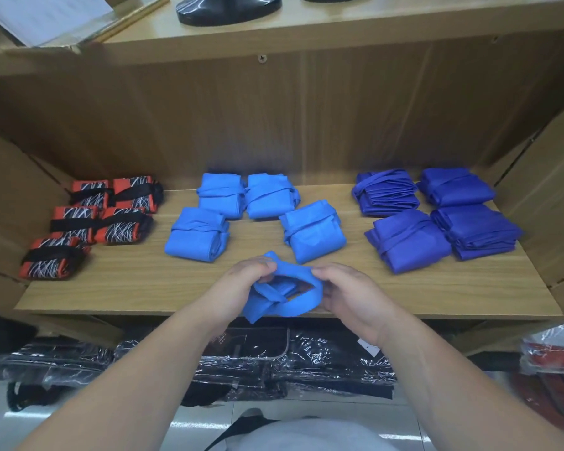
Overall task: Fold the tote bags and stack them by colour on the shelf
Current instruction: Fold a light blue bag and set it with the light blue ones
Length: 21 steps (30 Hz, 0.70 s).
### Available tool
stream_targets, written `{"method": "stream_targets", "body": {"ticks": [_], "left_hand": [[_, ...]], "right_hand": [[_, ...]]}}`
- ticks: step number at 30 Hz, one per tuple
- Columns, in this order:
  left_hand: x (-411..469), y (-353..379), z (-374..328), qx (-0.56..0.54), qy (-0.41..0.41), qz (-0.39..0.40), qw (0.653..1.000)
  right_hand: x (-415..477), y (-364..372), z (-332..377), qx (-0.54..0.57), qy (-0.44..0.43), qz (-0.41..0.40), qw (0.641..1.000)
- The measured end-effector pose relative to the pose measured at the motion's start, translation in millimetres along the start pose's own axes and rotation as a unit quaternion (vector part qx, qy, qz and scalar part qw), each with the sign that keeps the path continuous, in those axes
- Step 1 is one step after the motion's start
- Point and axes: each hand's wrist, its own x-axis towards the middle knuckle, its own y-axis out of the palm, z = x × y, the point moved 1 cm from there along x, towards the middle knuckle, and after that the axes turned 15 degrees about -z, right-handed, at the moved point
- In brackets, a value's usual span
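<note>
Our left hand and right hand meet over the front edge of the shelf board, and the light blue tote bag sits between them. The left fingers are curled over the bag's upper left corner, pinching a peak of cloth. The right fingers are bent around its right end, with the palm against its side. The bag is a thick, soft roll of matte, non-woven-looking fabric. A flat strap of the same cloth loops across its front, and a dark gap shows inside the loop.

Just beyond our fingers lie four light blue bundles, each folded to a squarish pad and bound by its own strap. The nearest one is close behind the held bag, but we cannot tell if they touch. To the right, well apart, are four dark blue bundles, two of them showing many stacked layers. To the left are five red bundles with white scribbled lines and black straps.

The shelf is pale wood-grain laminate, and brown cardboard lines its left side. Below the board lie black goods in crinkled clear plastic. On the upper shelf stand glossy black round bases.
</note>
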Motion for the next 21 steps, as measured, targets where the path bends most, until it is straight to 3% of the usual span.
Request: {"method": "stream_targets", "body": {"ticks": [9, 12, 17, 21], "left_hand": [[1, 0, 4, 0.027, 0.024, 0.001, 0.999], [3, 4, 5, 0.035, 0.039, -0.004, 0.999], [4, 1, 6, 0.021, 0.038, 0.021, 0.999], [7, 1, 15, 0.076, 0.115, -0.03, 0.99]], "right_hand": [[-14, 7, -1, -0.158, -0.092, -0.01, 0.983], [-11, 10, -2, -0.182, -0.132, -0.057, 0.973], [-14, 4, -4, -0.038, -0.042, -0.032, 0.998], [-19, 6, -6, 0.006, -0.029, -0.024, 0.999]]}}
